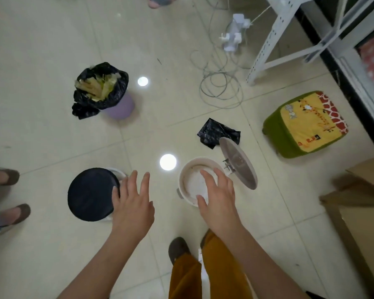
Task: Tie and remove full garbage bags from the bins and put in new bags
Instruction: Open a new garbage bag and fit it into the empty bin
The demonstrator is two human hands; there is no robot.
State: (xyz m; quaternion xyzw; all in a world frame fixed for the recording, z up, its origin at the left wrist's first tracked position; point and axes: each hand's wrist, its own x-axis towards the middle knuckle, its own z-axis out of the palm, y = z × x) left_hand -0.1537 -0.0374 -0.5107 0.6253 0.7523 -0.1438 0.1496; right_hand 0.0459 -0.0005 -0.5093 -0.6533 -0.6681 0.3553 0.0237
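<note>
A white bin (187, 199) stands on the floor with its lid (240, 164) tipped open and no bag inside. My right hand (219, 196) hovers over its rim, fingers spread and holding nothing. To the left a white bin with a closed dark lid (89, 195) stands. My left hand (133, 200) is beside that lid, fingers straight, its thumb at the lid's edge. Farther back a purple bin (122, 107) holds a full black garbage bag (99, 89) with yellow-green scraps. A folded black bag (217, 132) lies on the floor behind the open bin.
A green and yellow stool (304, 124) sits at the right, a cardboard box (358, 210) nearer. Tangled cables (219, 83) and a power strip (233, 33) lie by a white metal rack (274, 37). Another person's feet (7, 190) are at the left edge.
</note>
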